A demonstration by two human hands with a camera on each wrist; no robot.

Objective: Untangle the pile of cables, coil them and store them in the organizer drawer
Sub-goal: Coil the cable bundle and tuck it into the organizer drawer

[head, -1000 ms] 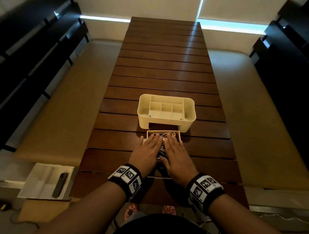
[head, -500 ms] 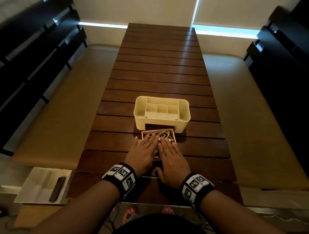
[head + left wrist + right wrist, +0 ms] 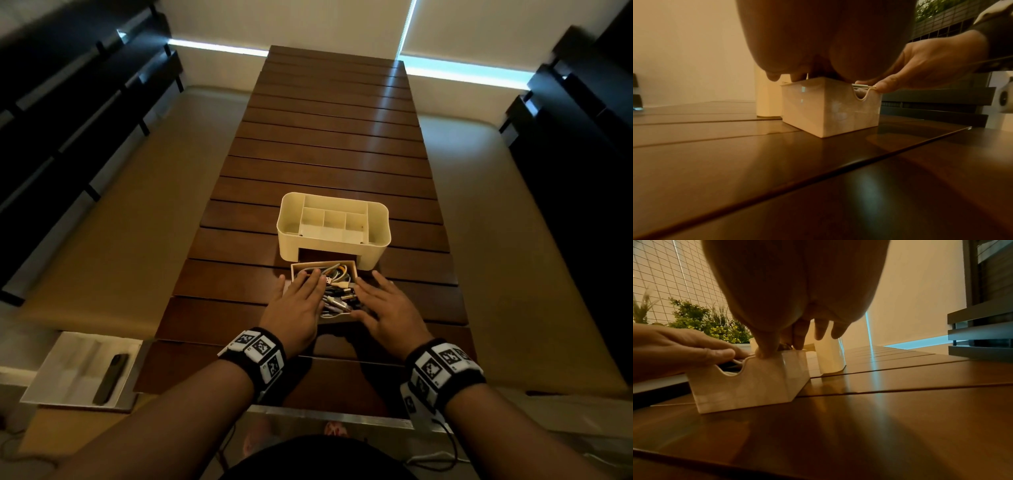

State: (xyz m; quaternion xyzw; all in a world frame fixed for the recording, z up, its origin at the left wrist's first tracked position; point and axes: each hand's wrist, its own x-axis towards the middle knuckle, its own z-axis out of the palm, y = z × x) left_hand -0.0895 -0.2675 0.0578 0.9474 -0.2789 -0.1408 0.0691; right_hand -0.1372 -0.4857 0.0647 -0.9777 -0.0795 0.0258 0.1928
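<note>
The cream drawer (image 3: 344,264) stands pulled out on the table just in front of the cream organizer (image 3: 291,246), near the mouth of its slot. Coiled cables (image 3: 337,284) with several plugs fill the drawer. My left hand (image 3: 308,284) lies flat on the drawer's left side, fingers straight. My right hand (image 3: 373,291) lies spread over the right side. In the left wrist view the right hand's thumb (image 3: 884,86) touches the drawer (image 3: 830,110) at its notched front rim. In the right wrist view the right hand's fingertips (image 3: 764,352) touch the drawer (image 3: 748,379) rim.
The slatted brown table (image 3: 325,137) runs far ahead beyond the organizer. A white tray (image 3: 54,377) holding a dark slim object (image 3: 111,378) sits low at the left, off the table. Beige benches and dark shelving flank both sides.
Both hands have slid apart from the middle of the drawer to its two sides, uncovering the cables. The drawer has stayed in front of the organizer.
</note>
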